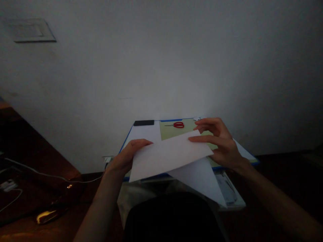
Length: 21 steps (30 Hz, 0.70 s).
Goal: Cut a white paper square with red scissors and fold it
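A white sheet of paper [169, 156] is held up in front of me, tilted, above the small table. My left hand [128, 154] grips its left end, thumb on top and the other fingers hidden beneath. At the right end, my right hand [222, 143] has one digit laid over the face of the sheet and other fingers around its upper corner. Below hangs a second white paper part [202, 181], pointing down toward my lap. Whether it belongs to the same sheet I cannot tell. Scissors with red handles [178, 125] lie beyond the paper.
The table [126, 137] has a blue edge and stands against a grey wall [161, 60]. On it are a black flat object [143, 123] and white scraps [197, 118]. A white box [233, 198] sits low at the right. A white cable [83, 182] runs along the left.
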{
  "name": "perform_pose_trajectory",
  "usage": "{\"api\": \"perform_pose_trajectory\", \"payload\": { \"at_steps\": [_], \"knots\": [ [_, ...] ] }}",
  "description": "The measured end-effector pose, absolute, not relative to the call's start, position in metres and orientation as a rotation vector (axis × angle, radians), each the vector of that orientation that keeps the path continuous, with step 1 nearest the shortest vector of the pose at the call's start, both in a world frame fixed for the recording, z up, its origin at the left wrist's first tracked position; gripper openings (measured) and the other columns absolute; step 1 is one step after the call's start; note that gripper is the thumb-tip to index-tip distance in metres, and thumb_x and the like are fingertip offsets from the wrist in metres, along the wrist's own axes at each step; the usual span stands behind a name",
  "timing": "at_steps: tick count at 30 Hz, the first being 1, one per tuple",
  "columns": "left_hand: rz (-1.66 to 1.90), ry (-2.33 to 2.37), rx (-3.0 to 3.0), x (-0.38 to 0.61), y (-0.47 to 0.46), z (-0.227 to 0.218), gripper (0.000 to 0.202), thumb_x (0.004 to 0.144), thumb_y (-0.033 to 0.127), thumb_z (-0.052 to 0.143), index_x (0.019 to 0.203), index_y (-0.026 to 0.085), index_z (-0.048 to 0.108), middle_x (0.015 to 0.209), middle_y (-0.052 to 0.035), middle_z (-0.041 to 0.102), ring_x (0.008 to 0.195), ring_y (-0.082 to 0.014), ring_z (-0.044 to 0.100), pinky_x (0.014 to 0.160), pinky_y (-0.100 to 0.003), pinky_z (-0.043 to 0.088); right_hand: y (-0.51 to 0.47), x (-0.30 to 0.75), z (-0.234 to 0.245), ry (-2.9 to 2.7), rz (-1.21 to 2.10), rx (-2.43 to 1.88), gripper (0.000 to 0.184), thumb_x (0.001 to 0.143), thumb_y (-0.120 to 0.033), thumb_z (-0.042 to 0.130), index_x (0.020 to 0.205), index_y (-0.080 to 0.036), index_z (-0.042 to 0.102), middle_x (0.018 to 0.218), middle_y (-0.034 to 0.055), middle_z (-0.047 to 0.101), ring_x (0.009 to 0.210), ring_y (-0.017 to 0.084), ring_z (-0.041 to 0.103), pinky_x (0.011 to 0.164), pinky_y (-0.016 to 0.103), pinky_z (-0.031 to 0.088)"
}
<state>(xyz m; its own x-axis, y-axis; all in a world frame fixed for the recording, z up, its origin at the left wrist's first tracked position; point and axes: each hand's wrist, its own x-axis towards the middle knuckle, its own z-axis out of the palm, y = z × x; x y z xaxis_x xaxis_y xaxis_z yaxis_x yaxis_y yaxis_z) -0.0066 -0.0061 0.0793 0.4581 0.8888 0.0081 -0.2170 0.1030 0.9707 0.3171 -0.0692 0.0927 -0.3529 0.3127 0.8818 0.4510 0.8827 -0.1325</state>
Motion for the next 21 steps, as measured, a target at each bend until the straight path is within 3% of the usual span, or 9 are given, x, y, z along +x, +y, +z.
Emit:
{"api": "perform_pose_trajectory", "payload": {
  "at_steps": [2, 4, 6, 8, 11, 14, 16, 21],
  "knots": [
    [0.954, 0.573, 0.97, 0.0, -0.011, 0.07, 0.071, 0.077, 0.077, 0.077, 0.11, 0.014, 0.082, 0.109, -0.0162, 0.082, 0.098, -0.0326, 0.076, 0.083, -0.038, 0.06, -0.068, 0.31, 0.092, -1.823, -0.171, -0.597, 0.034, 0.094, -0.009, 0.074, 0.115, -0.034, 0.08, 0.126, 0.005, 0.067, 0.113, 0.024, 0.066, 0.096, 0.043, 0.058],
    [1.1, 0.432, 0.788, 0.011, -0.019, 0.056, 0.078, 0.085, 0.082, 0.064, 0.121, 0.015, 0.077, 0.125, -0.0171, 0.079, 0.123, -0.0363, 0.069, 0.099, -0.042, 0.056, -0.067, 0.303, 0.091, -1.683, -0.159, -0.665, 0.022, 0.095, -0.012, 0.074, 0.104, -0.031, 0.081, 0.107, 0.002, 0.074, 0.1, 0.021, 0.07, 0.09, 0.04, 0.057],
    [1.172, 0.373, 0.705, 0.024, -0.03, 0.041, 0.071, 0.091, 0.079, 0.059, 0.123, 0.018, 0.075, 0.131, -0.0139, 0.077, 0.133, -0.0364, 0.064, 0.106, -0.044, 0.053, -0.066, 0.299, 0.089, -1.572, -0.112, -0.759, 0.012, 0.095, -0.017, 0.076, 0.094, -0.029, 0.081, 0.094, -0.0003, 0.076, 0.088, 0.019, 0.07, 0.082, 0.037, 0.056],
    [1.187, 0.351, 0.697, 0.037, -0.042, 0.029, 0.082, 0.087, 0.087, 0.056, 0.125, 0.016, 0.073, 0.133, -0.0168, 0.075, 0.136, -0.0394, 0.061, 0.108, -0.048, 0.052, -0.066, 0.297, 0.086, -1.491, -0.024, -0.834, 0.009, 0.095, -0.024, 0.077, 0.089, -0.028, 0.081, 0.088, -0.0012, 0.076, 0.082, 0.018, 0.069, 0.075, 0.034, 0.054],
    [1.245, 0.399, 0.76, 0.053, -0.056, 0.018, 0.086, 0.075, 0.088, 0.068, 0.122, 0.016, 0.074, 0.123, -0.0171, 0.079, 0.127, -0.0394, 0.068, 0.102, -0.047, 0.056, -0.069, 0.294, 0.082, -1.394, 0.164, -0.88, 0.006, 0.094, -0.03, 0.077, 0.091, -0.028, 0.083, 0.089, -0.001, 0.079, 0.081, 0.018, 0.071, 0.07, 0.031, 0.055],
    [1.337, 0.567, 0.889, 0.064, -0.066, 0.015, 0.063, 0.071, 0.054, 0.093, 0.12, 0.02, 0.075, 0.106, -0.0111, 0.083, 0.107, -0.0321, 0.077, 0.091, -0.038, 0.06, -0.074, 0.288, 0.078, -1.281, 0.345, -0.889, 0.007, 0.09, -0.033, 0.08, 0.092, -0.028, 0.085, 0.091, -0.0004, 0.082, 0.081, 0.019, 0.074, 0.071, 0.03, 0.058],
    [1.368, 0.66, 0.947, 0.069, -0.071, 0.015, 0.058, 0.069, 0.044, 0.096, 0.117, 0.018, 0.077, 0.1, -0.0105, 0.084, 0.099, -0.0298, 0.079, 0.087, -0.036, 0.06, -0.077, 0.283, 0.075, -1.216, 0.454, -0.877, 0.01, 0.088, -0.036, 0.082, 0.093, -0.027, 0.086, 0.091, 0.0002, 0.084, 0.082, 0.02, 0.075, 0.072, 0.031, 0.059],
    [1.383, 0.825, 0.929, 0.07, -0.079, 0.019, 0.052, 0.07, 0.042, 0.096, 0.11, 0.016, 0.076, 0.088, -0.0092, 0.083, 0.078, -0.0262, 0.079, 0.07, -0.031, 0.062, -0.08, 0.273, 0.063, -1.084, 0.635, -0.865, 0.022, 0.083, -0.044, 0.086, 0.096, -0.026, 0.087, 0.091, 0.0019, 0.085, 0.083, 0.023, 0.078, 0.073, 0.034, 0.062]
  ]
}}
